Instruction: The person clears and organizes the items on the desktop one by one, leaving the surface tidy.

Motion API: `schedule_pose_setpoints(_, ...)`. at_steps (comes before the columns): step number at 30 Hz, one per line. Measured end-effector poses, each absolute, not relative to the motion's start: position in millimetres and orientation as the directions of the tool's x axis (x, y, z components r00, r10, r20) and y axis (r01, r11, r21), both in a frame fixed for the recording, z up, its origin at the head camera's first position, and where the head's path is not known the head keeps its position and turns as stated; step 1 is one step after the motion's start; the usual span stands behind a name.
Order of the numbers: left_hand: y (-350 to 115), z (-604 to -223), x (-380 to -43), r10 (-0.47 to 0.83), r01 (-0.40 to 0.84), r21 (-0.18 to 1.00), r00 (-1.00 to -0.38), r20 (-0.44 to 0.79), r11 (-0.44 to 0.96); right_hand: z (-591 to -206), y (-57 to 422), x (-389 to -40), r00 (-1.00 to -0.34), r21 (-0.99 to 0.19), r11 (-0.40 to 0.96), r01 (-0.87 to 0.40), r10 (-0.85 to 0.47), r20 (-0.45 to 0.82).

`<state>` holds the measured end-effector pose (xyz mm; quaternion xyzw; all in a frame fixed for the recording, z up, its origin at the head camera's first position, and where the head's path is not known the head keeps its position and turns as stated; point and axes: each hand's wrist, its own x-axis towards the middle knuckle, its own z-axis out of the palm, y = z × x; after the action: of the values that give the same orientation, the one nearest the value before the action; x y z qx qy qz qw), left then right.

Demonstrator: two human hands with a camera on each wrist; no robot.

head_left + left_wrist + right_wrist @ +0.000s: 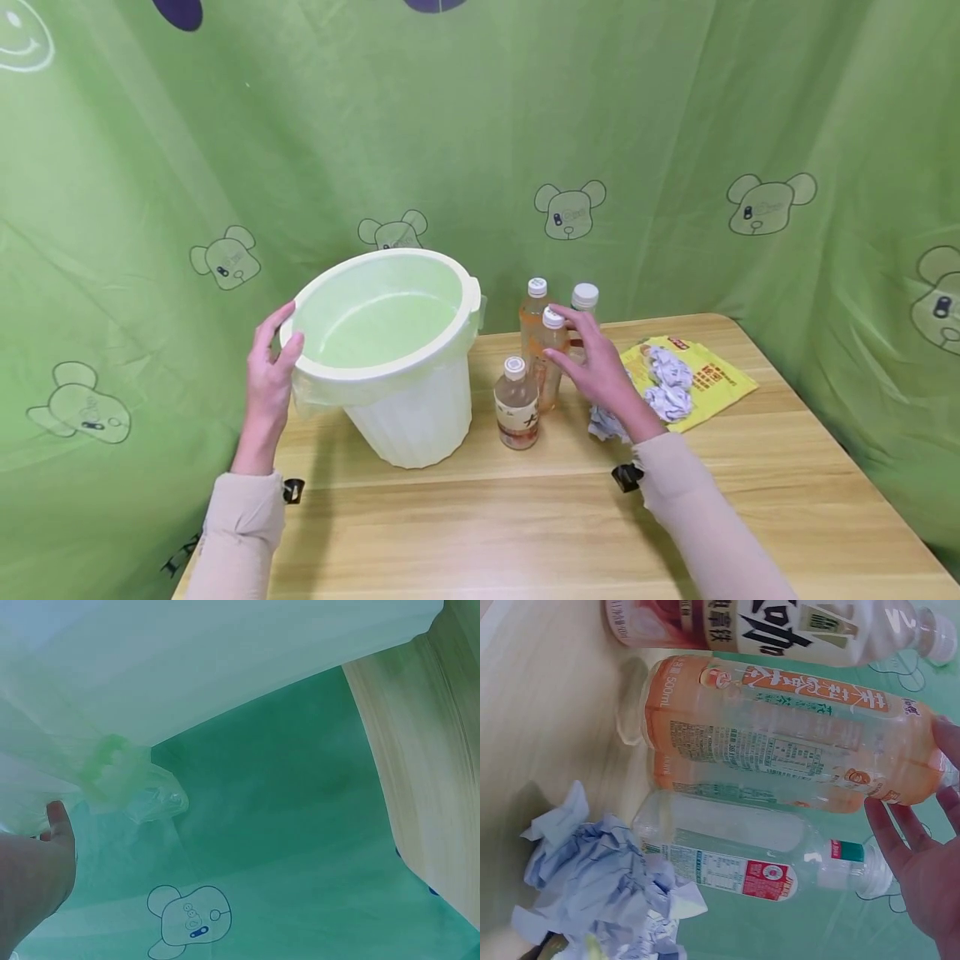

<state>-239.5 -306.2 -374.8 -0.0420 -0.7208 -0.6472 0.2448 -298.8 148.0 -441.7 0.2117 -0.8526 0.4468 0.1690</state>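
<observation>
A white trash bin (420, 417) stands on the left of the table, lined with a thin pale green bag (112, 765) folded over its rim. At the rim's left side, my left hand (270, 367) grips the edge between thumb and fingers. My right hand (600, 367) holds an orange-labelled plastic bottle (780, 731) near its neck, thumb on one side and fingers on the other. Right behind it stands a second orange-labelled bottle (531, 317). A clear bottle with a white cap (727, 840) and a shorter brown-and-cream labelled bottle (517, 408) flank them.
Crumpled paper balls (670, 402) lie on a yellow plastic packet (716, 385) to the right, with another crumpled paper (600, 877) beside it. The wooden table (480, 533) backs onto a green curtain (480, 150) printed with bear faces.
</observation>
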Motion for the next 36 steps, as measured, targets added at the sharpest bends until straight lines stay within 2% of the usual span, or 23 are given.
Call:
schedule_pose_setpoints(11,-306,-376,-237,-0.27,0.351,0.919,-0.881,0.389,0.181,-421,164,-291,-0.841,-0.719,0.457,-0.523,-0.141,0.522)
schedule_pose_setpoints(29,-303,-377,-240,-0.275,0.383,0.907,-0.866,0.418,0.174,-375,183,-277,-0.827,-0.772,0.356,-0.527,-0.006,0.562)
schedule_pose_setpoints(36,-303,-378,-240,-0.283,0.398,0.904,-0.859,0.427,0.158,-356,188,-273,-0.787,-0.78,0.201,-0.593,0.059,0.614)
